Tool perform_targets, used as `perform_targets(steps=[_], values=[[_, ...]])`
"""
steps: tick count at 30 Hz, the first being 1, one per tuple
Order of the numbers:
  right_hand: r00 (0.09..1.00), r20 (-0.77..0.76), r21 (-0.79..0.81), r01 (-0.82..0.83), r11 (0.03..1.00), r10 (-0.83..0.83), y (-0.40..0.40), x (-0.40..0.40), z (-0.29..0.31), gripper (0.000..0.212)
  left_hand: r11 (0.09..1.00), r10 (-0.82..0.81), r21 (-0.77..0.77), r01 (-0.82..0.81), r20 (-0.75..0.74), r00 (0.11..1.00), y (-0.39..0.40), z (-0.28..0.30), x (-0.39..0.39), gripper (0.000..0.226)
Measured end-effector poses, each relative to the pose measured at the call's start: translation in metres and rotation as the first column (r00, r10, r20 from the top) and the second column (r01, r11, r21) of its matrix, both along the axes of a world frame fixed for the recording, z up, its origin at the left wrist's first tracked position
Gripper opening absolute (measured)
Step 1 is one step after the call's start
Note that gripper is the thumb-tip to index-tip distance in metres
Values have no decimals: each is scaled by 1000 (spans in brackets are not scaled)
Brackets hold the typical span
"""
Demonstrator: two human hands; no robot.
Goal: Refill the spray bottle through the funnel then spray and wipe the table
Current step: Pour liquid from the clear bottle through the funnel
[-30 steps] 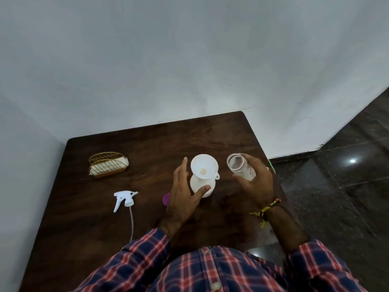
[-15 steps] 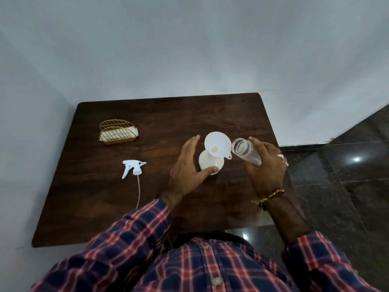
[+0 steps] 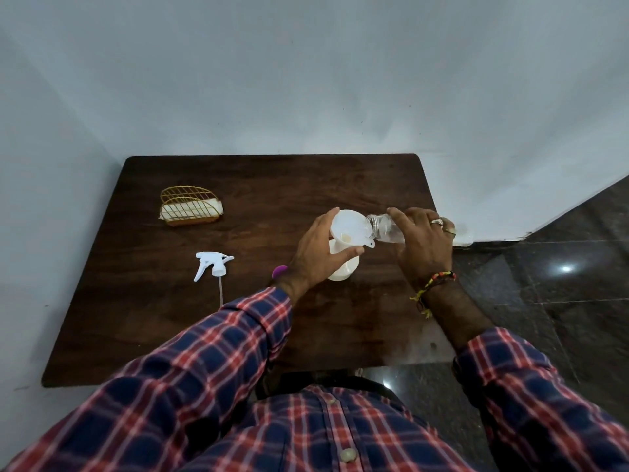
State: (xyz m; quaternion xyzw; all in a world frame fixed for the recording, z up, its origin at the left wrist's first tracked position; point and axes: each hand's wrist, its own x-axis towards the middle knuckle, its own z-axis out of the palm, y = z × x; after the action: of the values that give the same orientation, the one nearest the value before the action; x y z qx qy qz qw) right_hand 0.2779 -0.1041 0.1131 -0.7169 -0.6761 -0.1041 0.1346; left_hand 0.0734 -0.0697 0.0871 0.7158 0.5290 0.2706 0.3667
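A white spray bottle [image 3: 347,267] stands on the dark wooden table [image 3: 238,318] with a white funnel [image 3: 349,228] in its neck. My left hand [image 3: 315,255] wraps around the bottle just under the funnel. My right hand [image 3: 423,245] holds a clear plastic bottle [image 3: 383,226] tipped on its side, its open mouth over the funnel's right rim. The white trigger spray head [image 3: 211,264] with its thin tube lies on the table to the left, apart from the bottle.
A gold wire holder [image 3: 189,207] with white napkins sits at the back left. A small purple cap [image 3: 279,270] lies partly hidden behind my left wrist. The table's right edge is close to my right hand, with dark tiled floor [image 3: 561,301] beyond.
My right hand has tipped the clear bottle from upright to sideways and brought its mouth to the funnel. My left hand has closed around the spray bottle. The camera view shifted.
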Motion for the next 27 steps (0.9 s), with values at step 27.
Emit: perform_targets(steps=[27], values=[[994,97,36,-58,998,55,12,6,0,58,997,64,41,-67,82,995,-2,-3,8,86]])
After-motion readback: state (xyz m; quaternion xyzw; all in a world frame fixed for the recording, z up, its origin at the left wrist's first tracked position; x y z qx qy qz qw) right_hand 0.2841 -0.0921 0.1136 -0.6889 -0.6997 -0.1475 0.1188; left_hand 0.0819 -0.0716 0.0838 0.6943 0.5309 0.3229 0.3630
